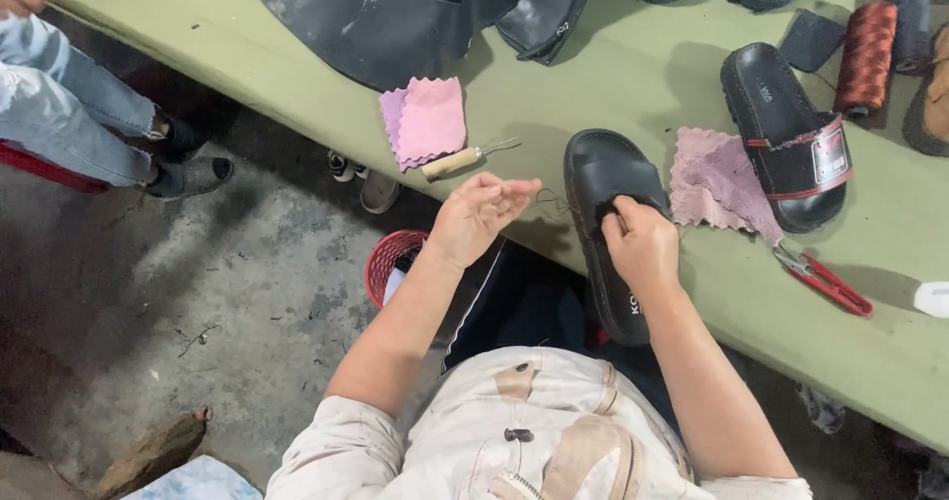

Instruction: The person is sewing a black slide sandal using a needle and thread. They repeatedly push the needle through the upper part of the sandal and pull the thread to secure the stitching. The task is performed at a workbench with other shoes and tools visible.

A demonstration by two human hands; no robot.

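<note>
A black slide sandal (pixel 603 179) lies on the green table (pixel 633 75), its heel hanging over the near edge. My right hand (pixel 641 243) rests on the sandal and pinches at its strap. My left hand (pixel 479 213) hovers just left of the sandal with fingers loosely curled, and a thin dark thread (pixel 554 204) runs from its fingertips to the sandal. A wooden-handled awl (pixel 465 159) lies on the table just beyond my left hand, next to two pink cloth swatches (pixel 425 120).
Another pink cloth (pixel 717 184), a second black sandal with a red-edged strap (pixel 791 134), red snips (pixel 825 281), a reddish thread spool (pixel 866 55) and black leather pieces (pixel 395 21) lie on the table. A red basket (pixel 388 261) stands on the floor. Another person's jeans-clad legs (pixel 69 105) are at left.
</note>
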